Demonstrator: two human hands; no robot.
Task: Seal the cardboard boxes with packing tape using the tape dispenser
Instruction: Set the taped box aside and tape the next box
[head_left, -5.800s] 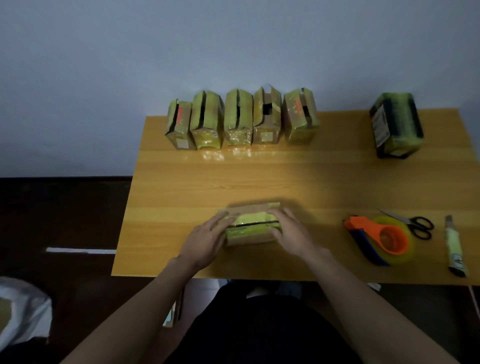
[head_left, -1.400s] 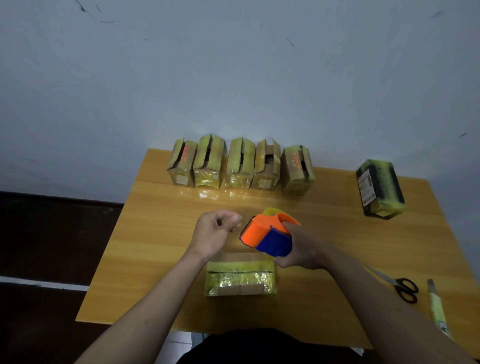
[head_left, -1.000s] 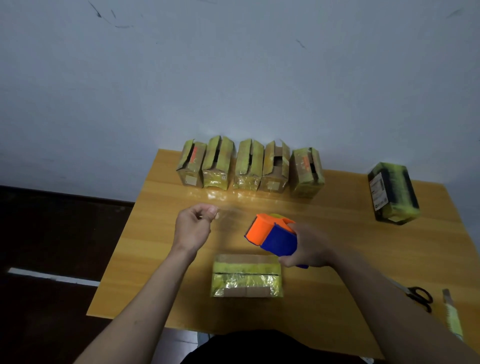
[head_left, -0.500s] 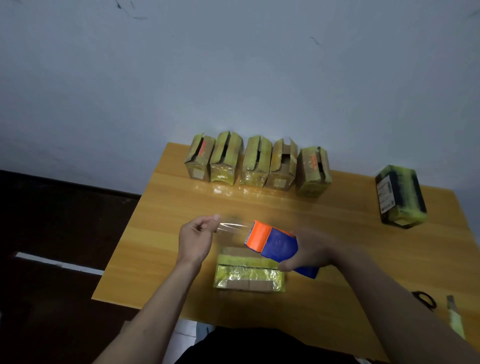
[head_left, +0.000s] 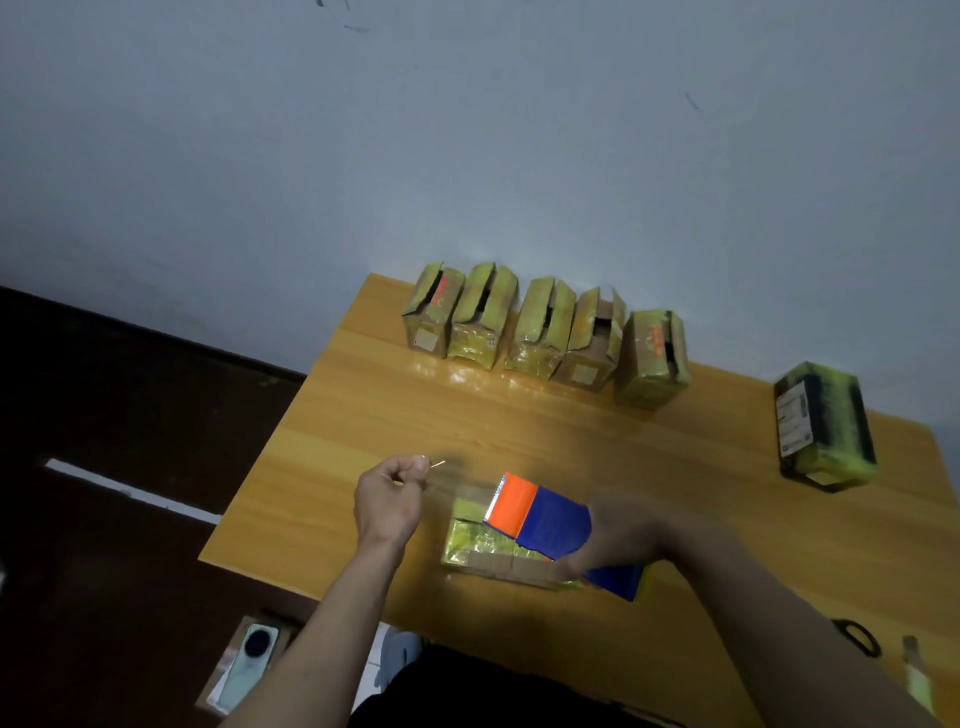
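While I am pinching the free tape end in my left hand (head_left: 388, 500), fingers curled tight, my right hand (head_left: 621, 535) is gripping the tape dispenser (head_left: 540, 517) just above the cardboard box (head_left: 470, 540) at the table's (head_left: 519, 431) near edge. I am judging that the clear strip could slacken, fold and stick to itself, or land askew off the seam.

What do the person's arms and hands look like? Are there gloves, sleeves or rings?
Both arms are bare from the bottom edge of the picture up to the wrists: no sleeves show. The left hand and the right hand wear no gloves. No watch or bracelet shows on either wrist. I see no rings, but the right hand is blurred, so I cannot be sure of its fingers.
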